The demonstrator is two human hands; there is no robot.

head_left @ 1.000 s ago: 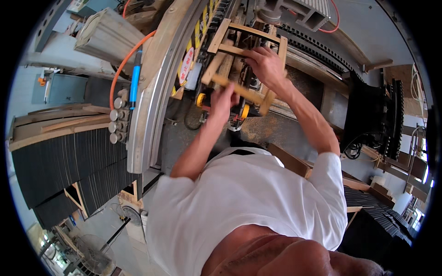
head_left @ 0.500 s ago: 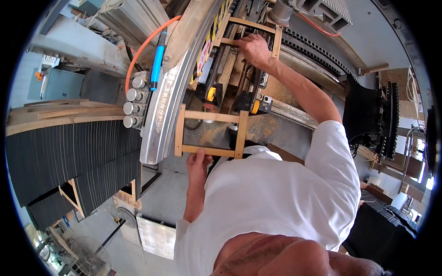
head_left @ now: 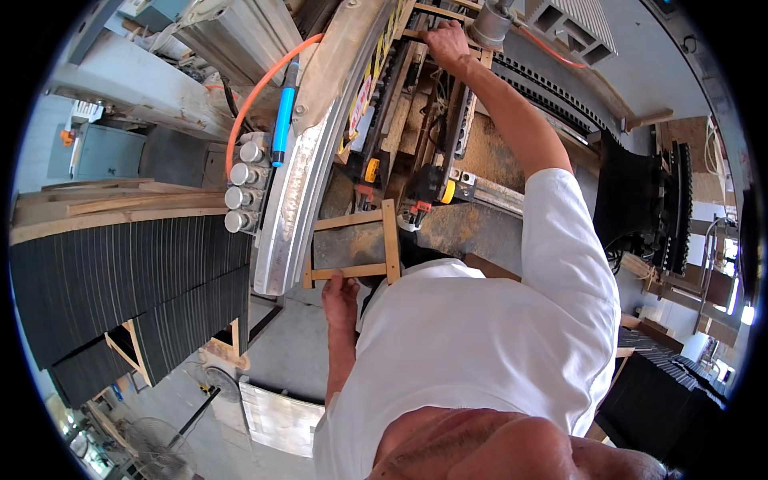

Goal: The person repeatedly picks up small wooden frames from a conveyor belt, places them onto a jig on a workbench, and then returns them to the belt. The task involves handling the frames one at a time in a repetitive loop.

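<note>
Close to my body, my left hand pinches the near rail of a small light-wood frame. That frame is held slightly tilted, and its left side is partly hidden behind the metal beam. My right arm reaches far out over the machine. There my right hand grips a rail of a second wooden frame, which lies across the machine's rails and is partly cut off by the upper picture edge. Between the two frames are orange-yellow knobs and red-tipped machine parts.
A metal beam with round silver knobs runs along my left, carrying a blue cylinder and an orange hose. Black panels are stacked at the left. Sawdust covers the machine bed. A toothed rail lies at right.
My right hand has pushed the far frame farther away along the machine. My left hand's frame has shifted left and tilted, its left side going behind the beam.
</note>
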